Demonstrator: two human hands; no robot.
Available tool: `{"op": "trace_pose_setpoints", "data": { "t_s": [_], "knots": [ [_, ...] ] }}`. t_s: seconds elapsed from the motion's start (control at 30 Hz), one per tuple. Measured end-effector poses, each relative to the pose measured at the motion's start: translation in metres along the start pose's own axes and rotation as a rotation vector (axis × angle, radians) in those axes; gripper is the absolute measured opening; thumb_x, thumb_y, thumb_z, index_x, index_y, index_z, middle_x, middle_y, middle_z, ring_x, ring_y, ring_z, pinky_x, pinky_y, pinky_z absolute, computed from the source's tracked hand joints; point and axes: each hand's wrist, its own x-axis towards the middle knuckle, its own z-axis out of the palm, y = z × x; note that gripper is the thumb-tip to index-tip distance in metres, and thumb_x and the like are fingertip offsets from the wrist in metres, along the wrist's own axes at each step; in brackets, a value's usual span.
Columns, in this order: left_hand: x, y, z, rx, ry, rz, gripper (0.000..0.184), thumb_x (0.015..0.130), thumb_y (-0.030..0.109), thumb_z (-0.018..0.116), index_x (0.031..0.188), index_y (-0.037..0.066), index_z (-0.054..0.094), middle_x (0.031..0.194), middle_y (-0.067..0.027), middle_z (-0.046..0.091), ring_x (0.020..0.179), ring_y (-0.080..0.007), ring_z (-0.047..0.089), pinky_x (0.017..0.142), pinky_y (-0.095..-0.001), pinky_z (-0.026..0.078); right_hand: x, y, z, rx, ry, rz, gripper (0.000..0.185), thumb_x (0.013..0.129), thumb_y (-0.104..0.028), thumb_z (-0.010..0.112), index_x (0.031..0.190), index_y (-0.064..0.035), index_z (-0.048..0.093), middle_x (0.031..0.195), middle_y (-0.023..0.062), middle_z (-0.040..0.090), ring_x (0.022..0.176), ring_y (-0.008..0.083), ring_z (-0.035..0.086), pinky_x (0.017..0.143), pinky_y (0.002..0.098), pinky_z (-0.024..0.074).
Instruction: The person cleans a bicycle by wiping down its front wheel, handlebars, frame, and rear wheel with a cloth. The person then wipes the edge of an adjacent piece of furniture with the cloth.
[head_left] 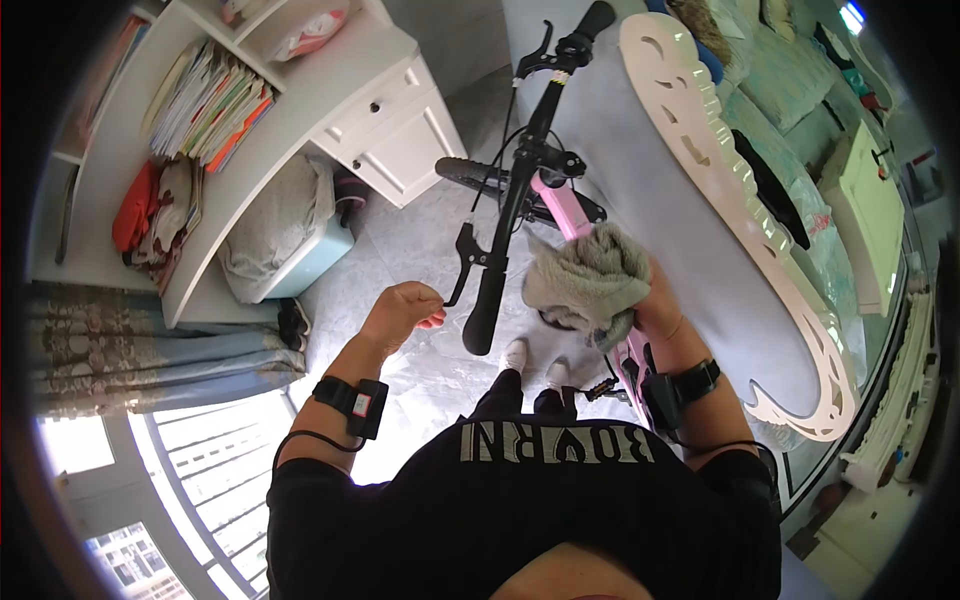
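Head camera, live: cloth in hand at the bicycle, work under way

And from my remote seat I have the bicycle (566,212) upright, mid-floor, its handlebar (513,200) slanting from near left to far right. The grey-green cloth (588,275) is the thing to watch: bunched, not spread, up at the pink frame, to the right of the near grip (486,315). Is it pressing on the frame or just above it? I can't tell from up here!

Over to the right hand (652,298): it's closed on the right edge of the cloth, though folds hide most of its fingers from me. Left hand (405,308) now: fingers curled in together, tips right at the end of the near brake lever (466,262). Pinching it or merely touching? Too fine for me to call.

So how far along are we? I see the cloth picked up and brought to the bicycle; that much is done. I'd judge this as mid-job, both hands engaged. The far grip (597,18), the front wheel (468,173) and the pedal (603,389) have no hand or cloth on them, and I can't read from their surfaces whether they've been dealt with. Nor can I say how much is left.
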Motion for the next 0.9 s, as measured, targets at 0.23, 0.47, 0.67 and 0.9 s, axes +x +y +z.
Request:
{"op": "trace_pose_setpoints", "data": {
  "t_s": [0.23,0.47,0.67,0.9],
  "knots": [
    [-0.022,-0.014,-0.017,-0.182,-0.052,0.043,0.009,0.088,0.007,0.061,0.095,0.001,0.065,0.087,-0.0096,0.069,0.081,-0.0176,0.066,0.074,-0.0293,0.052,0.045,-0.034,0.077,0.162,-0.167,-0.18,0.046,0.083,-0.007,0.068,0.126,-0.0017,0.053,0.125,0.0104,0.059,0.11,0.0168,0.06,0.097,0.0329,0.0473],
    [-0.016,-0.044,-0.014,0.029,0.028,-0.242,0.026,0.095,0.027,0.052,0.106,0.006,0.061,0.094,-0.0057,0.066,0.081,-0.0161,0.062,0.074,-0.0312,0.048,0.078,0.037,0.112,-1.29,-0.077,-0.632,0.044,0.061,-0.038,0.076,0.096,-0.0139,0.066,0.101,0.0071,0.061,0.109,0.0298,0.055,0.088,0.0555,0.0431],
    [0.005,-0.05,-0.016,-0.207,0.346,-0.222,0.028,0.095,0.031,0.051,0.106,0.008,0.06,0.091,-0.0042,0.065,0.073,-0.0133,0.06,0.065,-0.0306,0.046,0.052,0.02,0.118,-1.501,-0.589,-0.514,0.039,0.054,-0.032,0.077,0.088,-0.0169,0.062,0.107,-0.0001,0.058,0.114,0.021,0.053,0.093,0.0616,0.0299],
    [0.021,-0.009,0.02,0.221,0.359,0.338,0.027,0.096,0.027,0.055,0.11,0.005,0.06,0.089,-0.0039,0.064,0.067,-0.0086,0.054,0.062,-0.0231,0.045,0.026,0.029,0.074,-1.185,-0.707,-0.716,0.042,0.048,-0.025,0.078,0.087,-0.0179,0.064,0.103,-0.0012,0.06,0.11,0.0221,0.054,0.099,0.0533,0.0313]
  ]
}}
